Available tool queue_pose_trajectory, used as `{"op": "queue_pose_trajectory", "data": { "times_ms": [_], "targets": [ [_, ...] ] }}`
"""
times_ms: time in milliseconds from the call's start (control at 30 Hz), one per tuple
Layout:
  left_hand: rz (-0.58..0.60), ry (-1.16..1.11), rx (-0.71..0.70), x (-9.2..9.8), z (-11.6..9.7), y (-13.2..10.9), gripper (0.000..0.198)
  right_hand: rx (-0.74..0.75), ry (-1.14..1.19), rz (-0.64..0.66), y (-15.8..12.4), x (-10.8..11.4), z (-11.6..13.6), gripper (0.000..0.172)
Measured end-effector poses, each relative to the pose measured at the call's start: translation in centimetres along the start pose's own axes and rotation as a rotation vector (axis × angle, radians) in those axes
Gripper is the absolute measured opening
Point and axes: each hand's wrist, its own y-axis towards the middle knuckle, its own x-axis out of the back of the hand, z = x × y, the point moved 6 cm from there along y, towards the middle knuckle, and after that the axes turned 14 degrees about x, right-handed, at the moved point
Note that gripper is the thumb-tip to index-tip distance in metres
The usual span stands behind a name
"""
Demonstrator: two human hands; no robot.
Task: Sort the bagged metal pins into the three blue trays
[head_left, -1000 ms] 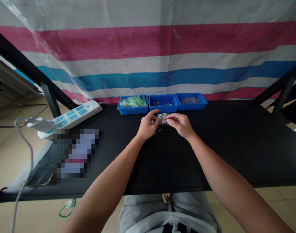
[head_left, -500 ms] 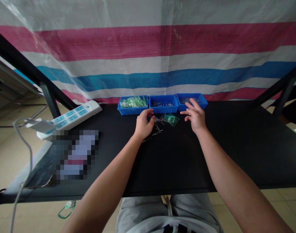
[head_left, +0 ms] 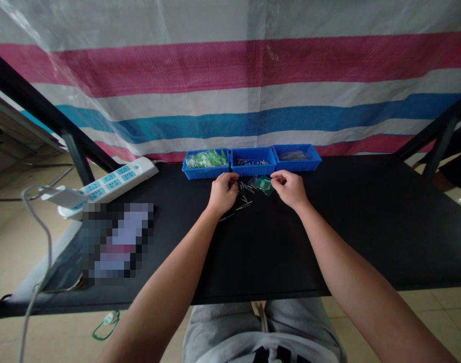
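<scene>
My right hand [head_left: 290, 188] is closed in a pinch at the right edge of a small clear plastic bag with green in it [head_left: 264, 185]. Its fingertips cover that edge. My left hand [head_left: 222, 194] rests just left of a loose pile of thin metal pins [head_left: 247, 188], its fingers curled in. Whatever lies between those fingertips is too small to make out. Several more pins [head_left: 244, 205] lie on the black table [head_left: 260, 252] in front of the pile.
Behind my hands stand three blue bins: one with green plastic bags [head_left: 206, 159], one with metal pins [head_left: 253, 162], one with clear, thin contents [head_left: 292, 153]. On the left are a white power strip [head_left: 113, 184] with a cable and a blurred-out object [head_left: 120, 242]. A striped sheet [head_left: 230, 121] hangs behind.
My right hand has moved left and slightly down from in front of the right bin to the green bag, its spread fingers closing. My left hand has hardly moved.
</scene>
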Motion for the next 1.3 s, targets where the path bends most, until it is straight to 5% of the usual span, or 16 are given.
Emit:
{"op": "queue_pose_trajectory", "data": {
  "times_ms": [300,567,767,1033,1300],
  "targets": [
    [-0.004,-0.059,0.064,0.0,0.4,0.1,0.024,0.462,-0.039,0.439,-1.5,-3.8,6.3,0.009],
    [-0.066,-0.302,0.253,0.5,2.4,1.2,0.02,0.686,-0.126,0.613,-3.8,-7.9,10.1,0.02],
    [-0.072,-0.283,0.273,0.6,2.4,1.2,0.019,0.654,-0.266,0.63,-3.7,-9.0,10.1,0.021],
    [-0.042,-0.195,0.224,0.4,1.5,0.7,0.019,0.486,-0.405,0.584,-2.1,-6.7,6.8,0.02],
    [0.119,0.132,-0.135,-0.4,-2.4,-1.4,0.023,0.379,-0.361,0.431,-1.0,-4.5,4.5,0.016]
  ]
}}
